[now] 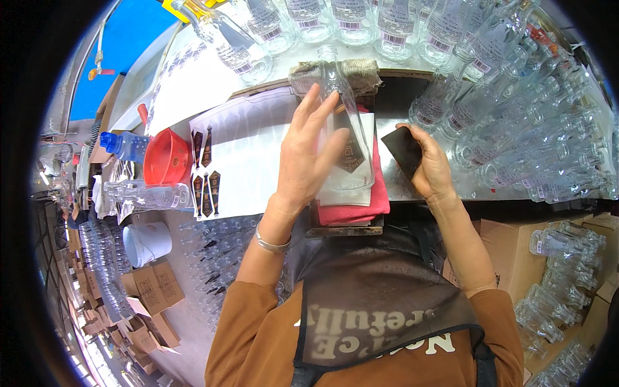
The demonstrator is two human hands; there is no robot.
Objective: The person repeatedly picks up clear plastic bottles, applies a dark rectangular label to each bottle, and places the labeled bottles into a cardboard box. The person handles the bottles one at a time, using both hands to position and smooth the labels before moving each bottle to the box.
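A clear glass bottle [363, 145] lies on a cloth-covered stand, its neck pointing away from me and resting on a rolled grey cloth [300, 79]. On its side is a dark, tie-shaped decal [349, 151]. My left hand [308, 145] is over the bottle's left side with fingers spread, the lower ones smeared by motion; whether it touches the glass I cannot tell. Off to the right, my right hand [431, 169] grips a dark flat scraper [402, 152] between thumb and fingers. Left of the stand lies a white sheet [248, 142] bearing several dark decals [206, 187].
Several clear bottles [351, 26] stand along the far side, and many more [516, 129] crowd the right. A red bowl [167, 157], a blue-capped bottle [126, 146] and a lying glass bottle [145, 195] are at the left. Pink cloth [380, 193] pads the stand.
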